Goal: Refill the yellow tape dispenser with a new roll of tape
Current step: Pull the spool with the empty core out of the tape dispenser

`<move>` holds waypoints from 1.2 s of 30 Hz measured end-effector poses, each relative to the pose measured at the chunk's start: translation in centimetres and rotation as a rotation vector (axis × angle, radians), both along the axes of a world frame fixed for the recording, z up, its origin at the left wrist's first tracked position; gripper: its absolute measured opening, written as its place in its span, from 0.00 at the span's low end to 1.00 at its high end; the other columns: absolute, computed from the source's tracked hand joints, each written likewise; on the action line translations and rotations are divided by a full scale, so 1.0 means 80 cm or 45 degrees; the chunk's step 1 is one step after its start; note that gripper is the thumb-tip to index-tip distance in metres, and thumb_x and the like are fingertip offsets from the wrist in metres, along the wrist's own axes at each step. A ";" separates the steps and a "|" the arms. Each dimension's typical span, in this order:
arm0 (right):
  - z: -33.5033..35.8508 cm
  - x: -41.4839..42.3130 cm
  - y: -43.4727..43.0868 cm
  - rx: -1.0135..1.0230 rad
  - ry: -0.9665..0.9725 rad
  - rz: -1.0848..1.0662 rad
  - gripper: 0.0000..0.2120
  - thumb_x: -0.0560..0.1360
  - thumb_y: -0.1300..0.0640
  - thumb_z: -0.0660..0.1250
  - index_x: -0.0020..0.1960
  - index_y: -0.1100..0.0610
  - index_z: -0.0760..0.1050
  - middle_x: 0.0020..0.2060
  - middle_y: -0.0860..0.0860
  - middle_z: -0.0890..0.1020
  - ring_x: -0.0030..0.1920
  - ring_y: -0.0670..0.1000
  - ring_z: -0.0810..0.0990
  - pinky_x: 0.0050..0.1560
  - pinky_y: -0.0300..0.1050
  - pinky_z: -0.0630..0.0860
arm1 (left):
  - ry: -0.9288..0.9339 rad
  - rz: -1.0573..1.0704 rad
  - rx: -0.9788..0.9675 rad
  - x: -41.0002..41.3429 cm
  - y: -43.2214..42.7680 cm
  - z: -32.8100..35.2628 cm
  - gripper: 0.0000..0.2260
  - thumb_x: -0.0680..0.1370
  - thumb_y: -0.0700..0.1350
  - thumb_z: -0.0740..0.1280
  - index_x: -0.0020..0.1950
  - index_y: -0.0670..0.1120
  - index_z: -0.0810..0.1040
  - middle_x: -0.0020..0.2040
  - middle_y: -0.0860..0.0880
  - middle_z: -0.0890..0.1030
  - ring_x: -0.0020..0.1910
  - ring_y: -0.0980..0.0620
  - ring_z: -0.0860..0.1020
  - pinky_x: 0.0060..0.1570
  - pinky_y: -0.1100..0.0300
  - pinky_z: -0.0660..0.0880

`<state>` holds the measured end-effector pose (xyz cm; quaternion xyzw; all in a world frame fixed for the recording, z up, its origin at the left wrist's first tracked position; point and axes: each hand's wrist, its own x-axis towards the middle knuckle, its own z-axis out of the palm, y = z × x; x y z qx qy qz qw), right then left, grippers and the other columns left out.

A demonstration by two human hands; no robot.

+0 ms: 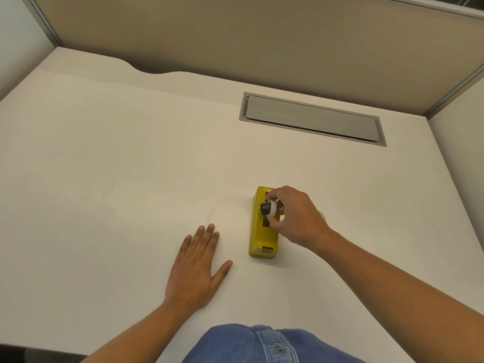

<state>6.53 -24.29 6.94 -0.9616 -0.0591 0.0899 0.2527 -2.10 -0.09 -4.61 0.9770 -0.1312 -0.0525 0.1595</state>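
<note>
The yellow tape dispenser [258,231] lies on the white desk [117,153], its long side running away from me, its dark open slot facing up. My right hand [296,216] is over the slot, thumb and fingers pinched on a small white tape roll with a black core [269,208]. The roll sits just above or partly in the slot; I cannot tell which. My left hand [197,268] lies flat on the desk to the left of the dispenser, fingers spread, holding nothing and not touching the dispenser.
A grey cable hatch [311,119] is set into the desk behind the dispenser. Beige partition walls [235,35] close the desk at the back and right. My blue denim shirt [262,344] shows at the near edge.
</note>
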 end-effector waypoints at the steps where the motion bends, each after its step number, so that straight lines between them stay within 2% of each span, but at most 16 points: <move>1: 0.000 -0.001 0.000 0.002 -0.001 -0.003 0.21 0.66 0.58 0.74 0.58 0.50 0.76 0.53 0.46 0.79 0.47 0.46 0.76 0.38 0.28 0.65 | -0.003 -0.002 -0.008 0.000 0.000 0.000 0.32 0.79 0.65 0.49 0.78 0.49 0.53 0.79 0.50 0.53 0.77 0.53 0.47 0.74 0.53 0.46; 5: -0.003 -0.005 -0.001 0.004 -0.010 -0.005 0.20 0.66 0.58 0.74 0.57 0.50 0.76 0.52 0.46 0.79 0.48 0.46 0.77 0.38 0.29 0.65 | -0.018 0.022 -0.054 0.001 -0.004 0.002 0.32 0.79 0.65 0.48 0.77 0.48 0.55 0.78 0.52 0.52 0.77 0.53 0.48 0.75 0.53 0.46; 8: -0.005 -0.008 -0.002 0.015 -0.015 -0.008 0.20 0.66 0.58 0.74 0.57 0.50 0.76 0.52 0.46 0.79 0.48 0.46 0.78 0.41 0.33 0.72 | -0.012 0.157 -0.330 0.013 -0.019 0.016 0.28 0.79 0.62 0.54 0.75 0.49 0.61 0.76 0.51 0.61 0.75 0.50 0.60 0.72 0.55 0.55; 10: -0.006 -0.011 -0.002 0.026 -0.005 -0.007 0.20 0.67 0.58 0.75 0.58 0.51 0.76 0.52 0.47 0.79 0.48 0.47 0.78 0.47 0.42 0.78 | 0.002 0.207 -0.554 0.028 -0.038 0.029 0.26 0.77 0.60 0.61 0.73 0.54 0.64 0.71 0.52 0.71 0.67 0.54 0.71 0.65 0.58 0.67; 12: -0.008 -0.014 -0.001 0.019 0.005 -0.006 0.21 0.67 0.58 0.75 0.58 0.51 0.76 0.53 0.48 0.79 0.48 0.48 0.78 0.49 0.46 0.79 | 0.078 0.191 -0.693 0.044 -0.059 0.043 0.26 0.75 0.59 0.67 0.71 0.58 0.64 0.61 0.57 0.75 0.51 0.61 0.77 0.49 0.66 0.75; 13: -0.009 -0.016 -0.001 0.013 0.014 -0.007 0.21 0.67 0.58 0.75 0.58 0.51 0.76 0.53 0.48 0.79 0.48 0.48 0.78 0.50 0.47 0.79 | 0.117 0.171 -0.697 0.051 -0.068 0.047 0.26 0.74 0.58 0.69 0.70 0.59 0.65 0.58 0.58 0.75 0.44 0.61 0.77 0.43 0.68 0.75; 15: -0.012 -0.021 -0.001 0.022 0.024 -0.009 0.21 0.68 0.58 0.75 0.59 0.51 0.75 0.54 0.48 0.79 0.49 0.48 0.78 0.51 0.47 0.79 | 0.161 0.155 -0.652 0.059 -0.078 0.046 0.24 0.74 0.55 0.70 0.69 0.56 0.69 0.56 0.54 0.77 0.39 0.62 0.76 0.41 0.66 0.74; 19: -0.014 -0.027 -0.003 0.081 0.009 -0.002 0.19 0.68 0.59 0.74 0.57 0.52 0.76 0.52 0.48 0.79 0.48 0.49 0.78 0.50 0.48 0.79 | 0.152 0.140 -0.593 0.051 -0.074 0.042 0.20 0.77 0.57 0.65 0.66 0.51 0.72 0.57 0.52 0.77 0.42 0.59 0.76 0.44 0.67 0.71; 22: -0.015 -0.035 -0.005 0.140 -0.003 -0.013 0.18 0.68 0.59 0.74 0.56 0.51 0.76 0.50 0.47 0.78 0.46 0.47 0.79 0.48 0.46 0.80 | -0.018 0.067 -0.476 0.021 -0.053 0.043 0.20 0.79 0.61 0.58 0.64 0.51 0.73 0.55 0.51 0.77 0.47 0.55 0.77 0.42 0.64 0.74; 24: -0.014 -0.040 -0.007 0.187 -0.037 -0.020 0.17 0.68 0.58 0.73 0.55 0.49 0.75 0.48 0.45 0.78 0.44 0.44 0.79 0.46 0.42 0.80 | -0.128 -0.103 -0.321 -0.009 -0.029 0.039 0.23 0.77 0.65 0.57 0.62 0.51 0.73 0.51 0.51 0.76 0.44 0.54 0.76 0.37 0.60 0.75; 26: -0.012 -0.046 -0.009 0.220 -0.061 -0.022 0.16 0.69 0.57 0.73 0.54 0.48 0.75 0.48 0.43 0.78 0.44 0.42 0.79 0.44 0.39 0.79 | -0.134 -0.281 -0.187 -0.039 -0.008 0.030 0.25 0.74 0.67 0.59 0.61 0.50 0.73 0.47 0.51 0.76 0.40 0.52 0.74 0.34 0.58 0.73; 29: -0.010 -0.052 -0.011 0.244 -0.078 -0.035 0.16 0.69 0.57 0.73 0.54 0.48 0.76 0.48 0.43 0.78 0.44 0.41 0.78 0.44 0.36 0.78 | -0.153 -0.386 -0.064 -0.061 0.003 0.017 0.20 0.73 0.62 0.64 0.55 0.49 0.75 0.43 0.51 0.75 0.35 0.51 0.73 0.32 0.57 0.71; 32: -0.008 -0.054 -0.011 0.254 -0.092 -0.052 0.16 0.69 0.57 0.73 0.55 0.49 0.76 0.48 0.44 0.78 0.44 0.42 0.78 0.44 0.35 0.77 | -0.181 -0.350 -0.106 -0.054 -0.004 0.016 0.12 0.76 0.55 0.64 0.52 0.48 0.77 0.42 0.51 0.76 0.33 0.52 0.75 0.29 0.59 0.71; 36: -0.004 -0.057 -0.010 0.256 -0.098 -0.049 0.15 0.69 0.57 0.73 0.55 0.49 0.76 0.49 0.44 0.78 0.44 0.42 0.78 0.45 0.37 0.77 | -0.029 -0.128 -0.318 -0.037 -0.011 0.029 0.12 0.75 0.52 0.69 0.55 0.48 0.76 0.47 0.52 0.78 0.36 0.55 0.78 0.31 0.64 0.74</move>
